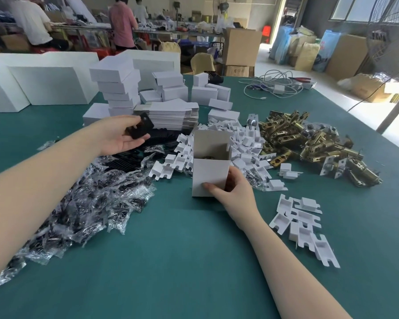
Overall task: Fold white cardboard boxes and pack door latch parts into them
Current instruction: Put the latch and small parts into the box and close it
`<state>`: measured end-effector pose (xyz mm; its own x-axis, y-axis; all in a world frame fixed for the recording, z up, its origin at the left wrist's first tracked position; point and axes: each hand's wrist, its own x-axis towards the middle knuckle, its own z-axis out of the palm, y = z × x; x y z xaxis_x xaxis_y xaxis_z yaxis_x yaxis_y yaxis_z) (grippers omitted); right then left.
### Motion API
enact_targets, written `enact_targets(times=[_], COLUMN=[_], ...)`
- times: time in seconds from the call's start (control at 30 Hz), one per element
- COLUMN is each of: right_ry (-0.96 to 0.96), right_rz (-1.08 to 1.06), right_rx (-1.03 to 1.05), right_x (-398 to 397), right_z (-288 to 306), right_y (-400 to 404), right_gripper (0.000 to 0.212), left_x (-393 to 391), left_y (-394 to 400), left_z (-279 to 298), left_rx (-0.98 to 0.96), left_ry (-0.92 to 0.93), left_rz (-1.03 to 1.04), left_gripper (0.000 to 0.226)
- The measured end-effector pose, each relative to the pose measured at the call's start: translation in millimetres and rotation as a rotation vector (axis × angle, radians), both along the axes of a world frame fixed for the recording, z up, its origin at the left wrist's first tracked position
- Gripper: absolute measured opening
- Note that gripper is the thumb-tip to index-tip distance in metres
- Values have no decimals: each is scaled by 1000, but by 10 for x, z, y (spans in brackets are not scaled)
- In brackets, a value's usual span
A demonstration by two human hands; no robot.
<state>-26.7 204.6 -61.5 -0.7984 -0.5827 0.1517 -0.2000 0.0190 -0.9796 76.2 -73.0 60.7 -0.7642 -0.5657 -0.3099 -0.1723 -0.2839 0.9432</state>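
Note:
A white cardboard box point(207, 173) stands upright on the green table, its top flaps open and a brass part visible inside. My right hand point(233, 189) grips its lower right corner, thumb on the front face. My left hand point(118, 137) is raised to the left of the box and pinches a flat black plate point(140, 128) between thumb and fingers. Brass door latches point(309, 139) lie heaped at the right. White folded cardboard inserts point(240, 143) are piled behind the box.
Clear bags of dark parts point(83, 199) spread across the left. Flat box blanks point(171, 116) and stacked folded boxes point(118, 88) stand behind. More inserts point(302, 224) lie at the right front. Cables point(274, 86) sit far back. People work at distant tables.

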Motion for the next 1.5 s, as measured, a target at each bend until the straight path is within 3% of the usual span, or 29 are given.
enact_targets(times=[0.2,0.47,0.57,0.7,0.73,0.9,1.03,1.13,1.2,1.27,1.5], right_ry=[-3,4,6,11,13,11,20,28,27,32,48], right_rz=[5,5,4,7,8,0,-12,-14,-10,-9,-46], right_rx=[-6,-11,-12,-7,-6,-4,4,0,-4,-8,-12], right_x=[-4,-18,-22,-30,-32,-26,-12,2,5,5,5], right_z=[-17,-31,-33,-46,-45,-43,-36,-24,-22,-15,-4], right_y=[-1,-10,-8,-8,-7,-13,-15,-13,-5,-1,-31], right_gripper=[50,48,49,51,52,52,51,50,49,49,53], left_x=[22,35,-9,-29,-41,-99,-115,-198,-257,-283,-419], left_y=[119,228,277,271,277,559,1009,1245,1274,1251,1153], left_z=[-9,16,20,69,84,276,452,465,433,407,381], left_rx=[74,-83,-259,-811,-871,-661,-1061,-1465,-1695,-1712,-1514], left_ry=[104,88,13,-225,-217,261,419,239,50,-44,42], left_rz=[-86,-192,-149,-109,-97,36,-253,-485,-526,-536,-469], left_gripper=[17,42,43,31,30,17,23,18,18,19,22])
